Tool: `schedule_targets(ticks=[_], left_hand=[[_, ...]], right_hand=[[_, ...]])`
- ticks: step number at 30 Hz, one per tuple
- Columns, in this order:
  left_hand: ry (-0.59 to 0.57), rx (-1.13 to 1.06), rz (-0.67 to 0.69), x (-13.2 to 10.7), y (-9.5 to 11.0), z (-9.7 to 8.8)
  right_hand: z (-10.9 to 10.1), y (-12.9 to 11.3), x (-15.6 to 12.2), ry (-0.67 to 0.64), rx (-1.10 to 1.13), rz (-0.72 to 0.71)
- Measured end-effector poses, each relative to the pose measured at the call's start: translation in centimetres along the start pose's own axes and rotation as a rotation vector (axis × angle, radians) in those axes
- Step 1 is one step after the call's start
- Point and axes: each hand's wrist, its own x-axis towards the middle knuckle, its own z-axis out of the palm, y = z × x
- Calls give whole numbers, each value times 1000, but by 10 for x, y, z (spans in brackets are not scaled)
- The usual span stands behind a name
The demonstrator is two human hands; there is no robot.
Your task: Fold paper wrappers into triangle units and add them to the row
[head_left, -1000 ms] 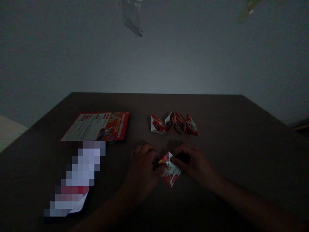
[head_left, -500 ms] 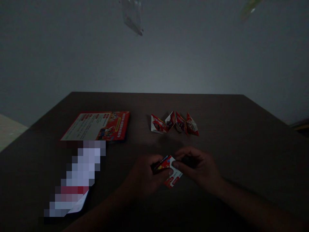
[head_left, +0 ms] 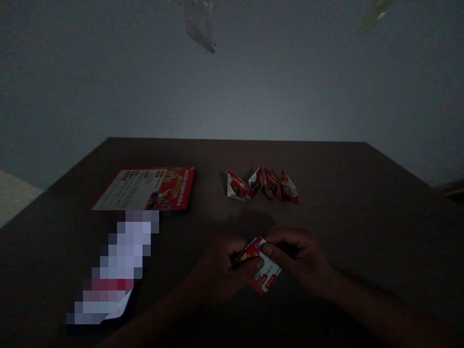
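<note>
We've got both hands, left hand (head_left: pixel 221 270) and right hand (head_left: pixel 300 258), pinching the folded paper (head_left: pixel 261 266) tight so its crease doesn't spring open.

Note: light is low, so finishes read approx. only.

Desk (head_left: pixel 362 203): dark brown wood-grain top, matt, smooth; grain lines faint toward the far edge.

Folded piece (head_left: pixel 266 273) that you hold: printed paper, red/white, slight sheen, creased.

Four folded pieces (head_left: pixel 263 185) nr. the far edge: same printed paper, sharp creases, semi-gloss.

Leaflet (head_left: pixel 147 189) toward the far left corner: flat printed paper, red/cream, smooth, looks coated.

Sheet (head_left: pixel 121 309) at the near left edge: white paper, matt; most of it blurred out.

Wall (head_left: pixel 253 87) behind the desk: pale, matt, fine texture.
</note>
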Motion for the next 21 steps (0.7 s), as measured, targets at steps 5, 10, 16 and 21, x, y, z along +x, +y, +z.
schedule_targets(ticks=[5, 10, 16, 21], left_hand=[[27, 29, 38, 0, 0, 0], [78, 1, 9, 1, 0, -1], [67, 35, 46, 0, 0, 0], [105, 119, 54, 0, 3, 1]], right_hand=[[1, 3, -5, -67, 110, 119], [2, 7, -5, -92, 121, 95], [6, 9, -3, 4, 120, 56], [7, 9, -4, 30, 99, 48]])
